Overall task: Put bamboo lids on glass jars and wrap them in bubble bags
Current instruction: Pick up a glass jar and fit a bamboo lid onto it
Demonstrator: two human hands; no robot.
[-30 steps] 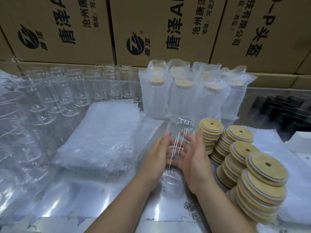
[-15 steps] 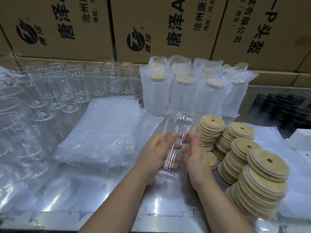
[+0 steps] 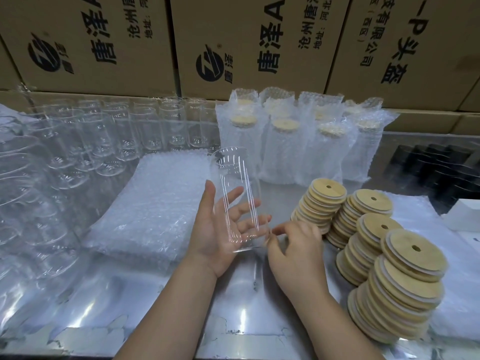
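Observation:
My left hand holds a clear glass jar upright above the shiny table, thumb on its left side and fingers spread behind the glass. The jar's mouth is open, with no lid on it. My right hand hovers by the jar's base with its fingers loosely curled and nothing in them. Several leaning stacks of round bamboo lids, each with a small hole, stand just right of my right hand. A flat pile of bubble bags lies to the left of the jar.
Several wrapped, lidded jars stand at the back centre. Many bare glass jars fill the back left and left side. Cardboard boxes wall off the rear. Black items and a white box sit far right.
Both hands held the jar a second ago. Now my left hand alone holds it, raised and shifted left, while my right hand has let go and dropped to its base.

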